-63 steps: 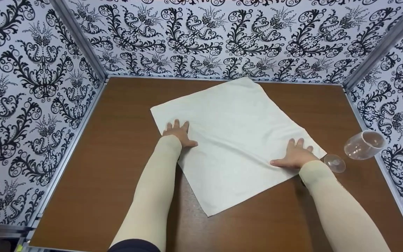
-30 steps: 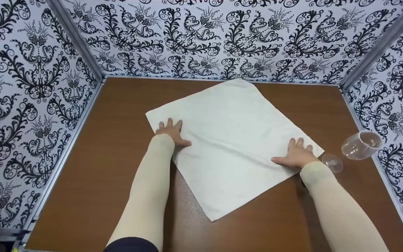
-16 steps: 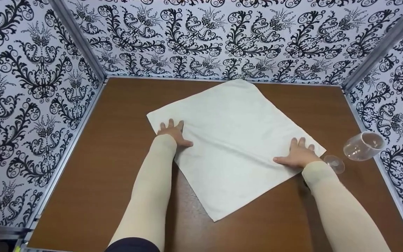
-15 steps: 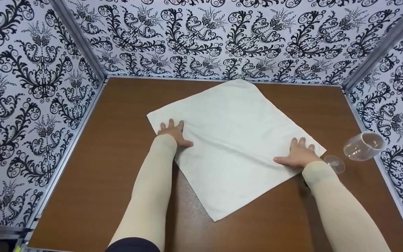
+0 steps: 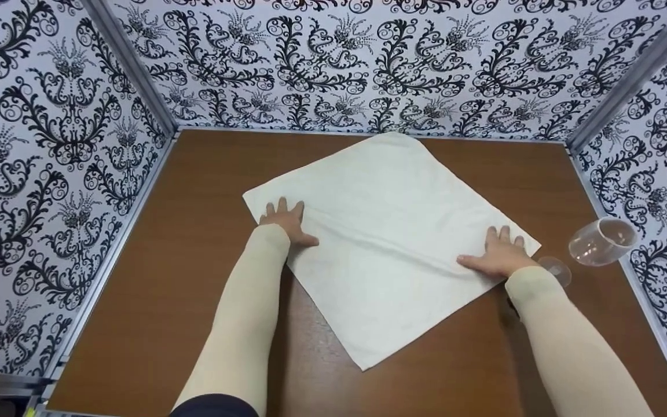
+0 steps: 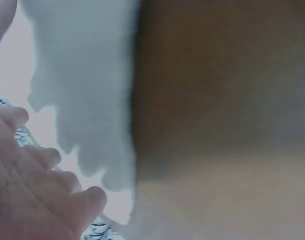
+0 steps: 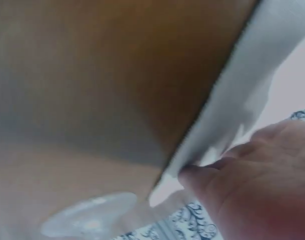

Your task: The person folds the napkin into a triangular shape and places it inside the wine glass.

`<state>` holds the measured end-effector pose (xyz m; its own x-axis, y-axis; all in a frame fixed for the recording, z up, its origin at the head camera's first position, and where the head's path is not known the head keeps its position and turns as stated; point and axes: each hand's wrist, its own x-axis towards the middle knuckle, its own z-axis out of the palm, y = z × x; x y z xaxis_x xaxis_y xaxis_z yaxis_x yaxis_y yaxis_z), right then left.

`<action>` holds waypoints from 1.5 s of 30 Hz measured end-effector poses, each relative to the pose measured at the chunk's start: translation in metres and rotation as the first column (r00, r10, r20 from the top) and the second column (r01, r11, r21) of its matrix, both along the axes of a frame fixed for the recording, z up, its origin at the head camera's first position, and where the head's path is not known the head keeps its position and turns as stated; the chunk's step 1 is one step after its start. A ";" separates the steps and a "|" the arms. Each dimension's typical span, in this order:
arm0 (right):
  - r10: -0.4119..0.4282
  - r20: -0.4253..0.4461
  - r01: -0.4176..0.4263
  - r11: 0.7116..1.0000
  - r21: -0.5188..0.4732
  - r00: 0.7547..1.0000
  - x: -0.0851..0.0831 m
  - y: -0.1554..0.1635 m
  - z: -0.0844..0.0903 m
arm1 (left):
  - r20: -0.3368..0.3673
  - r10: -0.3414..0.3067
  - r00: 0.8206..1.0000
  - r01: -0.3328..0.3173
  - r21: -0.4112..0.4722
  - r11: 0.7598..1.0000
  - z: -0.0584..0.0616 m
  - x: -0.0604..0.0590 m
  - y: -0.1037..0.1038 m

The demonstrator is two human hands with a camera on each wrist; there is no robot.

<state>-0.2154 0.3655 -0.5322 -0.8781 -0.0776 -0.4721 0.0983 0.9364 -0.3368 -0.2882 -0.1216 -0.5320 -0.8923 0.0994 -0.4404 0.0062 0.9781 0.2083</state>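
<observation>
A white cloth napkin (image 5: 380,231) lies spread on the brown table like a diamond, with a shallow crease running between the hands. My left hand (image 5: 288,225) rests on its left part, fingers spread and straight. At the right corner my right hand (image 5: 498,255) touches the cloth, fingers spread and thumb pointing left. In the left wrist view the fingers (image 6: 87,202) of the left hand extend over the cloth's edge area. The right wrist view shows the palm of the right hand (image 7: 262,185) close above the cloth's edge.
A clear stemmed glass (image 5: 597,243) stands on the right, its round foot (image 5: 556,271) right by the right wrist and partly hidden by it. Patterned walls (image 5: 333,63) bound the brown table (image 5: 165,260) at the back and both sides.
The cloth has turned slightly and its near corner has shifted right and toward me. My right hand has slid a little right and away, the left slightly left. The glass has not moved.
</observation>
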 end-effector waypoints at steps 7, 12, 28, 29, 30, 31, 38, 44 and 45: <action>0.000 -0.006 0.000 1.000 0.024 1.000 0.000 0.001 -0.002 | 0.012 0.014 1.000 -0.014 -0.009 1.000 -0.006 -0.004 0.004; 0.007 -0.005 -0.007 1.000 0.030 1.000 -0.001 0.002 -0.002 | 0.007 0.030 1.000 -0.030 -0.018 0.999 -0.008 -0.004 0.007; -0.002 0.001 0.002 1.000 -0.026 1.000 -0.006 0.015 -0.008 | 0.016 0.038 0.999 -0.038 -0.021 0.999 0.011 0.013 0.014; -0.001 -0.002 0.001 1.000 -0.021 1.000 -0.006 0.015 -0.008 | 0.010 0.038 0.999 -0.038 -0.018 0.999 0.013 0.014 0.014; -0.001 -0.003 0.000 1.000 -0.015 1.000 -0.006 0.015 -0.007 | 0.005 0.038 0.999 -0.037 -0.014 0.999 0.014 0.015 0.014; 0.000 -0.007 0.000 1.000 -0.007 1.000 -0.006 0.015 -0.007 | 0.001 0.037 0.999 -0.037 -0.009 0.999 0.015 0.017 0.014; 0.026 -0.012 -0.026 1.000 -0.003 1.000 -0.002 0.003 -0.001 | 0.004 0.006 1.000 -0.006 0.031 1.000 0.020 0.025 0.018; 0.044 0.032 -0.044 0.999 -0.004 0.998 0.004 -0.004 0.005 | 0.017 -0.020 1.000 0.020 0.021 1.000 0.019 0.032 0.019; 0.045 0.028 -0.045 0.999 -0.002 0.999 0.004 -0.003 0.005 | 0.011 -0.018 1.000 0.018 0.025 1.000 0.019 0.033 0.020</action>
<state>-0.2116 0.3620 -0.5276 -0.8603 -0.1171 -0.4961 0.0656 0.9397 -0.3356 -0.2556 -0.1019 -0.5134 -0.8852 0.1267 -0.4477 0.0216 0.9723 0.2326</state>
